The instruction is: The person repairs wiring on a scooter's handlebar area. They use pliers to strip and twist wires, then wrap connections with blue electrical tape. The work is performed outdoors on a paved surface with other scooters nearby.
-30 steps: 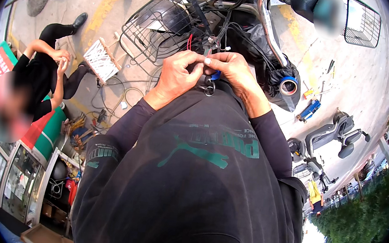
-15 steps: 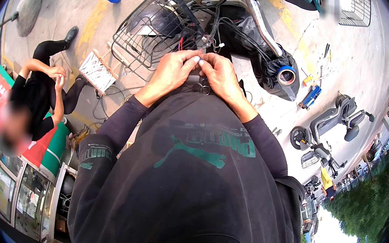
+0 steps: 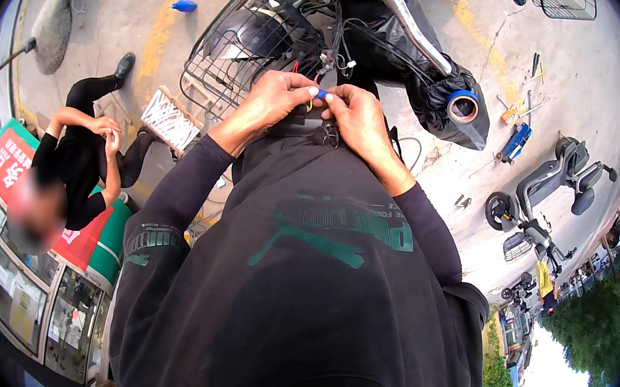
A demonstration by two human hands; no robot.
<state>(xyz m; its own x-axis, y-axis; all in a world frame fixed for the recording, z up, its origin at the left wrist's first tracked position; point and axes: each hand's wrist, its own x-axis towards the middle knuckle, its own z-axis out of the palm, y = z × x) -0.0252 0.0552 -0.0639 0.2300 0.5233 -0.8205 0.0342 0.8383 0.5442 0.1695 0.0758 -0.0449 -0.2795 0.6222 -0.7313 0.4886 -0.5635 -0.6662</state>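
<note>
Below the parked scooter's tangle of cables point(image 3: 327, 63), my left hand point(image 3: 274, 106) and my right hand point(image 3: 355, 126) meet with fingertips pinched on a small blue piece point(image 3: 321, 94), perhaps tape or a sleeve, beside thin red and yellow wires point(image 3: 309, 105). A key ring point(image 3: 329, 136) lies just under them at my dark shirt point(image 3: 298, 306). Beyond my left hand is the black wire basket point(image 3: 203, 45) with a dark object inside. Past my right hand, a blue-rimmed ring-shaped item point(image 3: 462, 96) rests on bunched black covering point(image 3: 428, 115).
A seated person point(image 3: 76, 154) at the left holds their hands together, near a slatted wooden stool point(image 3: 170, 120) and glass-fronted cases point(image 3: 27, 300). A blue container point(image 3: 184, 6), tools point(image 3: 513, 113) and a blue jack point(image 3: 513, 145) lie on the pavement. Another scooter point(image 3: 545, 188) stands at the right.
The blue piece, mostly hidden half a second ago, now shows between my fingertips with a yellow wire. My hands stay together, slightly shifted. The view has moved a little.
</note>
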